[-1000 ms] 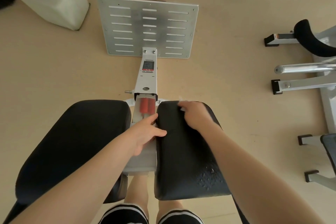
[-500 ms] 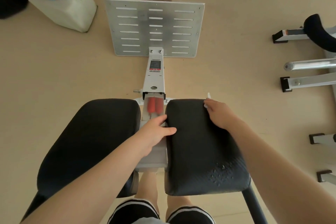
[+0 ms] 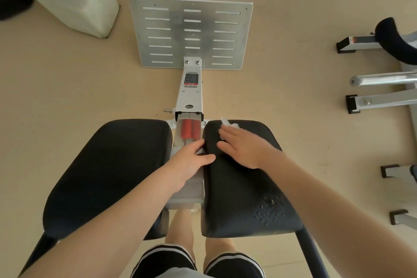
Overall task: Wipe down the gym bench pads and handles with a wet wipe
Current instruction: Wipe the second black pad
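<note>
Beige gym floor (image 3: 67, 101); right hand (image 3: 244, 148) flat on wet wipe (image 3: 228, 123) atop right pad (image 3: 243, 187), left hand (image 3: 188, 161) gripping its edge.

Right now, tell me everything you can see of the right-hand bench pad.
The right pad is black, padded, with a fine woven texture and rounded corners, lying flat beside its twin across a white metal frame. Its near part is scuffed and flaking. The right hand presses a white wet wipe flat near its far edge; the left hand grips its inner edge.
</note>
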The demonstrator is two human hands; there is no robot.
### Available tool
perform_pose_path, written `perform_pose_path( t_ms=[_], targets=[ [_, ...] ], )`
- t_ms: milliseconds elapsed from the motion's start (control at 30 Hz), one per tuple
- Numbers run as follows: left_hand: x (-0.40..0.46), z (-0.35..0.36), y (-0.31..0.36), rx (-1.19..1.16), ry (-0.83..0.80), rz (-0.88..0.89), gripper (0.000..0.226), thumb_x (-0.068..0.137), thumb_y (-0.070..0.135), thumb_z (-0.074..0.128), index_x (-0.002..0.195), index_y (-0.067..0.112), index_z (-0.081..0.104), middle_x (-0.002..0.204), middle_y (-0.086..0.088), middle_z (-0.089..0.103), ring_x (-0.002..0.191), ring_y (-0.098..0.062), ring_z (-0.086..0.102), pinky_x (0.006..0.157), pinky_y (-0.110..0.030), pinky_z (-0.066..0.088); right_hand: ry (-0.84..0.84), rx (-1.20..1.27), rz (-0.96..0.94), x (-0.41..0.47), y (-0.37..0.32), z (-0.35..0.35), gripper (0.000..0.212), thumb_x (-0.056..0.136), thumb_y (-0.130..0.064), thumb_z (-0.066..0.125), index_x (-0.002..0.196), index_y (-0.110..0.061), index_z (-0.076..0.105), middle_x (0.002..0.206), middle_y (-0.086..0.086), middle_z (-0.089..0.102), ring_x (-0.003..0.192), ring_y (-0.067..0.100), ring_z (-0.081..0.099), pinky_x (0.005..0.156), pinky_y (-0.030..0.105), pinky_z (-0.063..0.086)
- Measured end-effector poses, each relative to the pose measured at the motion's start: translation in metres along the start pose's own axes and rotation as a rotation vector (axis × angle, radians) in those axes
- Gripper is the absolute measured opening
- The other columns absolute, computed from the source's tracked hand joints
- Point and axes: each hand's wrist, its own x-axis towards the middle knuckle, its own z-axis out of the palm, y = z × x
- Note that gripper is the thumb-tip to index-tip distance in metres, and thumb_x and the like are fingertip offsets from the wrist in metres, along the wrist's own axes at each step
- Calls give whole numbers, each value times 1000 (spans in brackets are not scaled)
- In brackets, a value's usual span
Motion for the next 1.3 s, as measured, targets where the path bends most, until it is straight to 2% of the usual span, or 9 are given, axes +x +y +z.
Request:
perform_pose_path(
  t_ms=[167,267,367,433,533,800,967,1133,1300],
  targets=[
    [0,2,-1,-42,1,-24,57,91,15,54,143,22,33,143,9,39,132,-14,34,105,-29,26,8,21,285,-19,63,4,43,96,-40,14,104,-9,43,119,10,40,124,26,35,104,38,29],
    [-1,5,-4,-137,3,-48,47,93,18,48,139,23,40,140,7,44,128,-14,40,111,-37,28,25,61,211,-23,41,3,29,101,-21,22,97,-3,44,107,15,41,109,28,38,99,38,28],
    [-7,5,-1,-433,44,-88,34,96,23,42,128,14,50,128,-1,55,115,-13,52,101,-30,38,68,75,-9,-19,-2,10,37,100,-29,32,113,2,46,126,18,41,119,30,38,102,38,27],
    [-12,4,-1,-474,12,-65,44,98,33,33,135,11,44,139,-4,46,126,-15,44,105,-31,34,59,51,-86,-21,-23,17,61,96,-45,31,139,-2,29,152,12,20,139,24,19,112,32,15],
    [-16,6,-3,-418,-19,-51,56,98,47,24,141,14,34,147,-1,36,135,-14,33,111,-32,27,52,-40,-106,-28,-25,20,74,93,-56,25,148,-10,8,157,4,-3,144,16,1,114,27,3],
    [-17,14,-11,-122,-3,-11,60,90,12,38,145,29,23,150,6,27,138,-19,24,115,-42,19,106,100,150,-40,45,17,55,97,-47,23,141,-15,26,157,2,6,142,19,12,114,37,18],
    [-22,17,-14,-237,-21,-10,70,74,26,44,142,33,30,148,4,33,135,-17,30,114,-42,22,141,120,68,-26,-3,15,58,96,-44,28,139,-6,26,148,12,29,134,27,29,108,38,26],
    [-24,24,-18,-429,-3,13,32,97,20,27,106,30,56,100,12,64,96,0,57,77,-18,45,78,-20,-96,-21,-29,19,64,97,-48,21,148,-10,10,156,4,9,143,17,6,115,30,6],
    [-33,27,-22,-351,8,15,57,80,20,39,136,27,42,137,4,48,128,-15,41,109,-36,31,123,-28,11,-37,20,16,52,98,-44,21,134,-8,36,149,7,28,137,23,26,109,35,22]
  ],
)
